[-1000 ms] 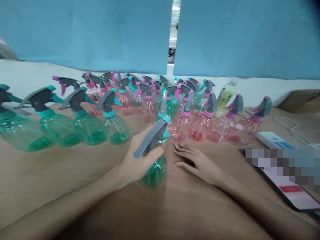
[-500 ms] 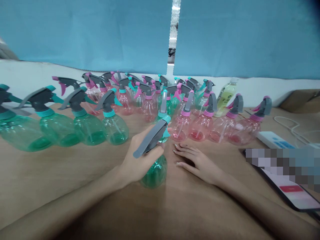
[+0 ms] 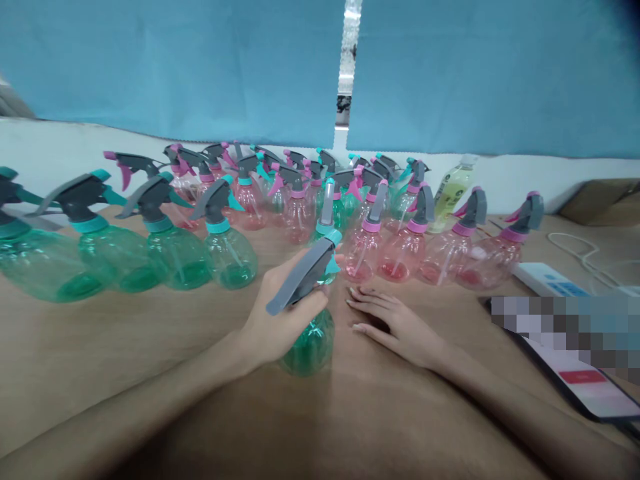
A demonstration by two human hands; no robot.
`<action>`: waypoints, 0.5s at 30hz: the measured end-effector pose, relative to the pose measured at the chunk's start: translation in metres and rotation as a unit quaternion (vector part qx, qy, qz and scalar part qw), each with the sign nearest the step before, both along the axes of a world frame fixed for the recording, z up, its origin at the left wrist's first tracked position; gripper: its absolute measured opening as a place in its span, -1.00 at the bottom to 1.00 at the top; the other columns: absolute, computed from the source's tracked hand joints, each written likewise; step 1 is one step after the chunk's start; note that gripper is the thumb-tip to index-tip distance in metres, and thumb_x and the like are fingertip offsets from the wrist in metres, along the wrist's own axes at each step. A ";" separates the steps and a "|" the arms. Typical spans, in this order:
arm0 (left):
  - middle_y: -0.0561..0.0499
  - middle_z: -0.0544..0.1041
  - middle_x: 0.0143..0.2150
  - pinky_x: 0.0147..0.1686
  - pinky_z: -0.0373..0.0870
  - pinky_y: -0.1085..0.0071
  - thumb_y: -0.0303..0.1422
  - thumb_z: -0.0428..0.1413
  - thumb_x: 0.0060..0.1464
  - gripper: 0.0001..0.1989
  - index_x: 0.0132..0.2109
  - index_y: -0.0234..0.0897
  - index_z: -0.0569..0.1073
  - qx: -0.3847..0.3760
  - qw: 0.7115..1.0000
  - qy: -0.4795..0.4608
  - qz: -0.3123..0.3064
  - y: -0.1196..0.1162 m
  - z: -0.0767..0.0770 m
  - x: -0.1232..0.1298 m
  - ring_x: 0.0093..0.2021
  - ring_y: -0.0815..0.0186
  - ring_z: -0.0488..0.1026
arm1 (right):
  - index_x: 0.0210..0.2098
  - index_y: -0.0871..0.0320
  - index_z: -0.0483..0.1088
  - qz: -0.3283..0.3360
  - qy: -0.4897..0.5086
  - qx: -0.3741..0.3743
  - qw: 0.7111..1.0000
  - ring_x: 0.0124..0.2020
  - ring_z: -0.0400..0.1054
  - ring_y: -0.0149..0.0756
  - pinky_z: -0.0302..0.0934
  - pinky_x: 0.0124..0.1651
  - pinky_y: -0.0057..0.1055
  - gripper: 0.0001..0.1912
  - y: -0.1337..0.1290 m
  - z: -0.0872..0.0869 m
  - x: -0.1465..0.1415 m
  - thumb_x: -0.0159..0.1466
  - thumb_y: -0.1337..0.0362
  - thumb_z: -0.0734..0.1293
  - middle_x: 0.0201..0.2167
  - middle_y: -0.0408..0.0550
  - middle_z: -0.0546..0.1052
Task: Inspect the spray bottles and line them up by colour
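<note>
1. Up at the back, the label (image 3: 451, 191) on the yellow-green bottle (image 3: 463, 175) flashed dark print, but it was too small to read!
2. Over right, the blue panel (image 3: 566, 286) on the white box (image 3: 531, 272) carried marks, all blurred past reading.
3. Down on the screen (image 3: 610, 401), pixelation covered the top, and the red bar (image 3: 583, 377) gave no legible word either!

A blue cloth curtain (image 3: 175, 67) is hanging from 10 to 2 o'clock, its wavy hem overlying a white wall (image 3: 55, 141). At 12 o'clock, a narrow bright strip (image 3: 350, 40) is parting the cloth. A wood-grained worktop (image 3: 100, 347) is spreading from 9 to 3 o'clock, with soft shadow darkening it toward 6 o'clock.
</note>
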State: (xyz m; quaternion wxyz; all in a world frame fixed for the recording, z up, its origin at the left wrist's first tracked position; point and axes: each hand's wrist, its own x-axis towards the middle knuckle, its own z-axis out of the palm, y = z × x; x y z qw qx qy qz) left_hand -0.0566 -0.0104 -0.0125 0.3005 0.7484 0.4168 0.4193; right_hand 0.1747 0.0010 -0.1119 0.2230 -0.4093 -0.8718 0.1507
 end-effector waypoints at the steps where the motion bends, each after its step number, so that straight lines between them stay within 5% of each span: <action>1: 0.10 0.37 -0.40 -0.37 0.32 0.38 -0.44 0.01 0.05 -0.66 -0.01 -0.10 0.42 -0.002 1.000 0.000 -0.002 0.000 0.000 0.000 -0.43 0.33 0.30 | 0.20 -0.03 0.22 -0.001 -0.003 0.000 1.000 0.26 0.10 -0.11 -0.01 0.27 0.04 -0.49 0.000 0.000 0.000 0.31 0.00 0.20 0.23 -0.09 0.28; 15: 0.09 0.39 -0.39 -0.37 0.34 0.37 -0.43 0.01 0.03 -0.77 -0.13 -0.17 0.41 -0.011 1.000 -0.002 -0.001 0.001 -0.001 0.000 -0.43 0.33 0.35 | 0.21 0.00 0.22 -0.001 -0.022 0.003 1.000 0.27 0.08 -0.13 -0.02 0.28 0.01 -0.49 -0.001 0.001 0.000 0.32 -0.01 0.17 0.24 -0.09 0.26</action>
